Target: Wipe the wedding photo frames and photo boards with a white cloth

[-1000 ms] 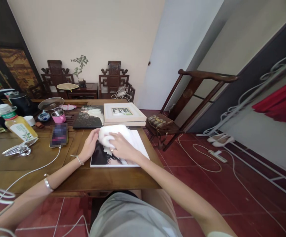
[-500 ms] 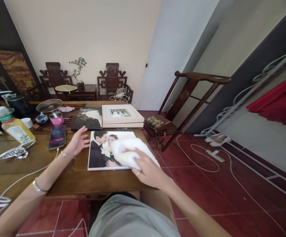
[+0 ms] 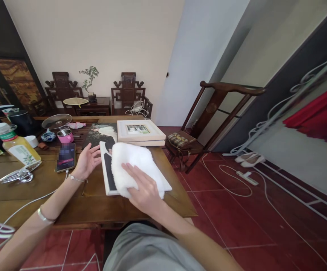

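A white fluffy cloth (image 3: 136,158) lies over most of a wedding photo panel (image 3: 109,171), leaving its left strip and lower right corner showing. My right hand (image 3: 144,190) grips the cloth from above and presses it on the picture. Beside the panel's upper left edge, my left hand (image 3: 88,161) is open, palm turned toward it with fingers spread. Whether those fingertips touch the edge, I cannot tell. Behind the panel lie a dark photo panel (image 3: 95,131) and a stack of pale picture frames (image 3: 155,134).
On the wooden table (image 3: 64,201) at left are a phone (image 3: 65,158) on a charging cable, a silver clip-like object (image 3: 20,173), a juice-coloured bottle (image 3: 22,146) and a pink mug (image 3: 65,135). A chair (image 3: 208,113) with a checked bag (image 3: 179,140) stands right.
My right hand has swept the cloth leftward, spreading it across the couple in the picture. The panel has turned or tilted, its upper left corner shifting. My left hand has moved slightly left.
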A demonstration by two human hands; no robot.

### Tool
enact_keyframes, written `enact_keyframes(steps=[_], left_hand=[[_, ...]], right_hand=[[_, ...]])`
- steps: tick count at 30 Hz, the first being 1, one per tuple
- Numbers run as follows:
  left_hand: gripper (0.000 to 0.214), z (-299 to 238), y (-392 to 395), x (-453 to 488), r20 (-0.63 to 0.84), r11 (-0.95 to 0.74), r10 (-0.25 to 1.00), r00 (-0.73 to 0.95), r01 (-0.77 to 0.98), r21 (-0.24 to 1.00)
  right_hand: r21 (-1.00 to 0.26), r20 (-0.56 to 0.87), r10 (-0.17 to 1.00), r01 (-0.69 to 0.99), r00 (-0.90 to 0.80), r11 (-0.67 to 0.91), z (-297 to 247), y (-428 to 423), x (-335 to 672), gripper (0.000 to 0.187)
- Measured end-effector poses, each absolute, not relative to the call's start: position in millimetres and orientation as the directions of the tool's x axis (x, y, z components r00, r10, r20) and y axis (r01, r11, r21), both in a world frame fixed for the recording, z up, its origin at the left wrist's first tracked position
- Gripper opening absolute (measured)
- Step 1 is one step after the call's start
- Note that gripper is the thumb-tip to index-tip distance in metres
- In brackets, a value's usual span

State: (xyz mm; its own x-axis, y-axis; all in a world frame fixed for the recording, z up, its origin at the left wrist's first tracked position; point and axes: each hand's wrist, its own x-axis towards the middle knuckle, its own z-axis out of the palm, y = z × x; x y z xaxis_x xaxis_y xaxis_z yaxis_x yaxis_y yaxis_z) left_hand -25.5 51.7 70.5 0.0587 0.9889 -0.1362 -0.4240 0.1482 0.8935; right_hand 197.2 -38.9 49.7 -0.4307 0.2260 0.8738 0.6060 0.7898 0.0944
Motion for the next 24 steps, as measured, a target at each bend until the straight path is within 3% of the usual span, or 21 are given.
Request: enact_keyframes(steps=[4,6,8,10,13,17,19,24], left_hand=[[0.032,58.0,48.0,-13.0,0.035,-0.004,0.996,0.083,-0.344,0.939],[0.038,53.1,44.3,-7.1,0.067,-0.041,0.992,0.107,-0.229,0.972],[0.042,51.1,42.0,-4.6,0.056,-0.033,0.99,0.13,-0.168,0.985],[0.043,51.7,42.1,-5.5,0.009,0.018,0.989,0.147,-0.184,0.983],[0.034,53.8,43.0,-7.2,-0.081,0.107,0.992,0.098,-0.306,0.946],[0.031,50.4,35.7,5.7,-0.19,0.268,0.96,0.208,-0.468,0.842],[0.032,46.9,30.6,15.7,-0.21,0.299,0.95,0.232,-0.478,0.826],[0.024,46.0,31.3,16.7,-0.296,0.278,0.954,0.045,-0.502,0.819]], right_hand=[[-0.096,0.966,0.217,0.577,-0.144,0.811,74.4,-48.9,217.7,0.022],[-0.369,0.922,0.37,0.561,0.119,0.741,84.6,-52.7,220.2,0.012],[-0.681,0.731,0.549,0.38,0.405,0.626,91.1,-53.2,217.1,0.018],[-0.829,0.486,0.652,0.073,0.582,0.554,92.9,-49.4,212.0,0.035],[-0.825,0.203,0.738,-0.294,0.643,0.483,87.1,-35.8,209.0,0.051],[-0.782,-0.033,0.803,-0.517,0.595,0.35,69.7,-13.9,214.4,0.056],[-0.766,-0.079,0.819,-0.56,0.569,0.315,60.8,-8.1,217.4,0.056],[-0.795,-0.042,0.84,-0.528,0.54,0.3,45.8,-13.1,232.6,0.051]])
